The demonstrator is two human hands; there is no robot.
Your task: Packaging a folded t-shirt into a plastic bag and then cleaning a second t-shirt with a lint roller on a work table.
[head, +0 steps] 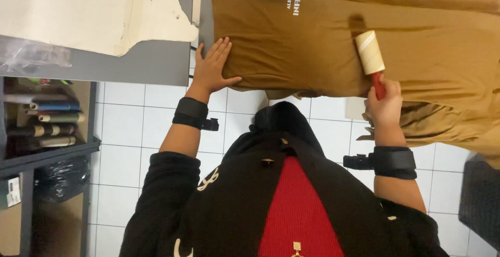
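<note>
A person in a black and red top leans over a grey bench (156, 64) where a brown T-shirt (312, 43) lies spread, its printed chest design toward the far edge. The left hand (212, 69) rests open, fingers spread, flat on the near left part of the shirt by the bench edge, pinning the cloth. The right hand (384, 106) is closed around the red handle of a lint roller (371, 54), whose pale cylinder lies on the fabric right of centre, pointing away from the person. Both wrists carry black bands, each with a small black device attached. To the left of the shirt, a torn sheet of cream paper (78, 12) covers part of the bench. Below the bench edge, a shelf (47, 116) holds rolled materials, and a white tiled floor (125, 127) shows beneath.

The near hem of the shirt hangs over the bench edge on the right, bunched in folds under the roller hand. By these pictures, that loose cloth is the weak spot: a stroke toward the far edge could drag the unpinned right side, wrinkle it under the roller, or pull the shirt off square, since the steadying hand sits well apart on the left.
</note>
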